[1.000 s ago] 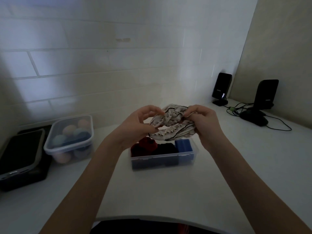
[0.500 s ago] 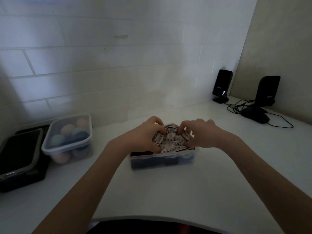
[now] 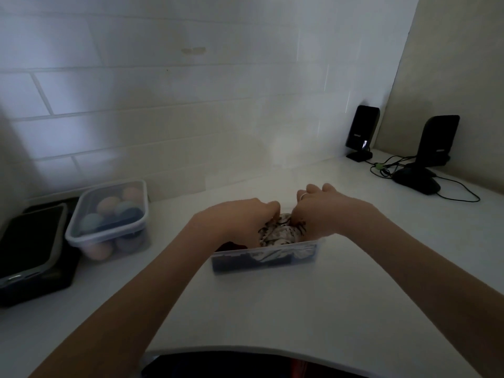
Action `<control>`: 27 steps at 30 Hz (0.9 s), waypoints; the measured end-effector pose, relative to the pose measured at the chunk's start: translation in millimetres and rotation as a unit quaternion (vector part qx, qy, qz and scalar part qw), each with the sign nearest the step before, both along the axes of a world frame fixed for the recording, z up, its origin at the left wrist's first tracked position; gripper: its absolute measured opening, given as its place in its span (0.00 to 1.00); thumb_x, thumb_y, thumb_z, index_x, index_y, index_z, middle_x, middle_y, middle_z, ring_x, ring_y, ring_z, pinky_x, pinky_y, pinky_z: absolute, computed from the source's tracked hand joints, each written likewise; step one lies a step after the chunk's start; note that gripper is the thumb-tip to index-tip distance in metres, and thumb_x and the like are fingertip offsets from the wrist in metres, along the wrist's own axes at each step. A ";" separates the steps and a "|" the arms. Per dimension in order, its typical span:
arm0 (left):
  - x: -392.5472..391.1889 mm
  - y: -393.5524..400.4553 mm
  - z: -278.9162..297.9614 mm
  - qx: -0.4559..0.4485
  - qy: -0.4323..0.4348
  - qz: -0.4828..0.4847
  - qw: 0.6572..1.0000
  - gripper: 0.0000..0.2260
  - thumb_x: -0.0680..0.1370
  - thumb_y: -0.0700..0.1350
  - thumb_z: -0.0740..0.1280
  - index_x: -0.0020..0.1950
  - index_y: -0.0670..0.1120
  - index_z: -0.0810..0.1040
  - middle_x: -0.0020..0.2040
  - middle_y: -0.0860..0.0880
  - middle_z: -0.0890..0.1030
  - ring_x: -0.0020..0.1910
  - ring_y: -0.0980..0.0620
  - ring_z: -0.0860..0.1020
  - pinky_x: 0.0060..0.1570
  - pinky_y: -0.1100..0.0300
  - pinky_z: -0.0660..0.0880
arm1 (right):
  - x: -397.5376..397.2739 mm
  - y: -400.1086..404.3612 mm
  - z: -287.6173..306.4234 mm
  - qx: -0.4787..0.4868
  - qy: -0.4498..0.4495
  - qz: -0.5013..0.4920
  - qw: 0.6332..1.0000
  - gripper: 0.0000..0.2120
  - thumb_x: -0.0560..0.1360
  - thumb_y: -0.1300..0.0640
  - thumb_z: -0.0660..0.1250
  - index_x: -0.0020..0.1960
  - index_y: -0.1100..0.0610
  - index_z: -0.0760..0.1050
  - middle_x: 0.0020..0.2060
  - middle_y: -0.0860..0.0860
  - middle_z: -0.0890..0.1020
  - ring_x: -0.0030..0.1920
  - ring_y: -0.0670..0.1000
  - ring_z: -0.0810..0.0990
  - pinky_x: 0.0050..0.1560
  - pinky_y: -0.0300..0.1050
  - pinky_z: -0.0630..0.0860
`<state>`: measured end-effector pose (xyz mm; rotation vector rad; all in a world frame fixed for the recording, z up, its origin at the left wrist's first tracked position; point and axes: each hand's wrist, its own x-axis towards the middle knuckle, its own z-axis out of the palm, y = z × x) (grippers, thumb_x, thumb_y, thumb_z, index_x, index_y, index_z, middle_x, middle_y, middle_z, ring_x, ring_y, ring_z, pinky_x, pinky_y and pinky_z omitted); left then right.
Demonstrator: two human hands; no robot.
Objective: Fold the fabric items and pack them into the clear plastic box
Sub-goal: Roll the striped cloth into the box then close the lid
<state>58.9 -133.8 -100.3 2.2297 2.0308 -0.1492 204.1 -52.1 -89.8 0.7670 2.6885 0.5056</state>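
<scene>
While both forearms reach forward, the left hand (image 3: 240, 219) and right hand (image 3: 317, 214) curl knuckles-up, fingers gripping the striped fabric (image 3: 278, 234) inside the clear box (image 3: 266, 257).

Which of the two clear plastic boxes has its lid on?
The left box, holding pastel balls, is lidded; the box under the hands is open.

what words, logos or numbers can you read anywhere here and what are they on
Nothing can be read for certain.
Left speaker: a small pale logo low on its front, too blurred to read.
Right speaker: a small pale mark on its side, too small to read.
Phone, lidded tub of balls, clear plastic box and patterned fabric: no text visible.
</scene>
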 end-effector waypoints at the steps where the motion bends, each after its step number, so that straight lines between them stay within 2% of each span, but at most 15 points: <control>1: -0.3 1.6 -0.5 -0.011 -0.007 0.004 1.000 0.26 0.69 0.49 0.71 0.63 0.48 0.64 0.56 0.44 0.77 0.50 0.45 0.75 0.47 0.50 0.75 | -2.3 -1.1 -1.5 0.001 -0.007 -0.011 1.000 0.17 0.73 0.44 0.60 0.55 0.52 0.76 0.53 0.54 0.73 0.57 0.55 0.67 0.49 0.49 0.58; 3: -2.3 4.7 -2.6 -0.028 -0.010 0.013 0.999 0.28 0.67 0.49 0.73 0.62 0.49 0.64 0.55 0.44 0.77 0.49 0.46 0.74 0.47 0.49 0.75 | -7.0 -3.4 -2.8 -0.006 -0.015 -0.030 0.999 0.13 0.74 0.49 0.60 0.54 0.53 0.75 0.47 0.52 0.74 0.52 0.54 0.70 0.50 0.50 0.58; 6: -5.6 6.3 -4.3 -0.045 -0.029 0.041 0.998 0.27 0.66 0.49 0.73 0.60 0.49 0.64 0.47 0.47 0.75 0.44 0.48 0.73 0.41 0.53 0.73 | -15.7 -4.8 -6.1 -0.032 -0.009 -0.054 0.998 0.04 0.74 0.55 0.61 0.45 0.55 0.71 0.33 0.49 0.70 0.35 0.50 0.70 0.45 0.46 0.63; 8: -5.7 6.7 -5.4 -0.043 -0.037 0.047 0.997 0.26 0.67 0.48 0.72 0.60 0.49 0.63 0.46 0.47 0.74 0.44 0.47 0.73 0.42 0.52 0.73 | -18.1 -5.2 -7.0 -0.021 -0.005 -0.051 0.998 0.08 0.73 0.56 0.63 0.38 0.56 0.66 0.31 0.49 0.69 0.30 0.48 0.68 0.37 0.43 0.64; 10: -6.2 5.9 -8.3 -0.039 -0.043 0.045 0.997 0.25 0.68 0.47 0.71 0.61 0.48 0.63 0.49 0.45 0.77 0.46 0.45 0.74 0.43 0.51 0.74 | -18.0 -3.2 -6.6 -0.020 0.000 -0.040 0.999 0.12 0.73 0.55 0.63 0.33 0.55 0.64 0.31 0.49 0.70 0.29 0.47 0.68 0.30 0.41 0.62; 12: -6.9 4.6 -11.4 -0.044 -0.048 0.042 0.997 0.27 0.69 0.47 0.70 0.64 0.48 0.62 0.56 0.44 0.77 0.49 0.44 0.74 0.47 0.50 0.74 | -14.3 -0.7 -6.5 -0.036 0.013 -0.023 0.999 0.08 0.72 0.54 0.64 0.38 0.56 0.68 0.35 0.50 0.74 0.32 0.49 0.72 0.30 0.41 0.65; 14: -6.9 3.8 -11.8 -0.048 -0.048 0.040 0.997 0.29 0.70 0.48 0.70 0.66 0.48 0.61 0.61 0.44 0.76 0.53 0.43 0.74 0.53 0.47 0.74 | -8.3 1.4 -9.8 -0.045 0.062 -0.002 0.997 0.09 0.73 0.53 0.64 0.48 0.57 0.70 0.44 0.54 0.76 0.42 0.54 0.76 0.37 0.44 0.67; 16: -5.2 4.2 -11.1 -0.047 -0.039 0.037 0.997 0.28 0.70 0.50 0.70 0.66 0.48 0.62 0.61 0.44 0.76 0.55 0.43 0.75 0.55 0.47 0.74 | -2.4 3.6 -13.5 -0.031 0.122 0.039 0.991 0.13 0.73 0.52 0.64 0.53 0.58 0.67 0.49 0.56 0.76 0.49 0.56 0.75 0.41 0.46 0.65; 18: -3.8 4.2 -10.7 -0.041 -0.028 0.032 0.998 0.25 0.72 0.50 0.68 0.66 0.48 0.64 0.59 0.43 0.76 0.51 0.45 0.75 0.51 0.50 0.74 | 1.2 3.0 -13.6 -0.015 0.156 0.086 0.984 0.14 0.73 0.52 0.64 0.54 0.58 0.69 0.50 0.55 0.77 0.52 0.56 0.74 0.43 0.46 0.67; 21: -3.4 3.1 -11.1 -0.031 -0.022 0.021 0.999 0.21 0.73 0.49 0.66 0.64 0.48 0.68 0.56 0.44 0.78 0.45 0.48 0.72 0.45 0.54 0.71 | 1.6 3.3 -11.3 0.025 0.146 0.136 0.980 0.12 0.71 0.51 0.63 0.54 0.52 0.75 0.47 0.49 0.80 0.51 0.53 0.75 0.45 0.44 0.65; 24: -3.2 3.5 -8.3 -0.037 -0.023 0.013 0.999 0.21 0.72 0.48 0.67 0.64 0.49 0.70 0.57 0.46 0.78 0.47 0.49 0.73 0.48 0.54 0.72 | -3.8 1.7 -8.0 -0.030 0.092 0.055 0.994 0.14 0.72 0.52 0.62 0.57 0.48 0.76 0.47 0.49 0.81 0.48 0.53 0.78 0.42 0.43 0.66; 27: -3.4 4.8 -6.5 -0.045 -0.025 0.011 0.999 0.22 0.70 0.48 0.69 0.64 0.51 0.72 0.58 0.47 0.79 0.52 0.48 0.75 0.52 0.51 0.74 | -10.8 5.9 -0.4 -0.114 0.018 -0.014 0.993 0.18 0.71 0.51 0.64 0.61 0.46 0.75 0.44 0.47 0.80 0.39 0.50 0.76 0.34 0.40 0.69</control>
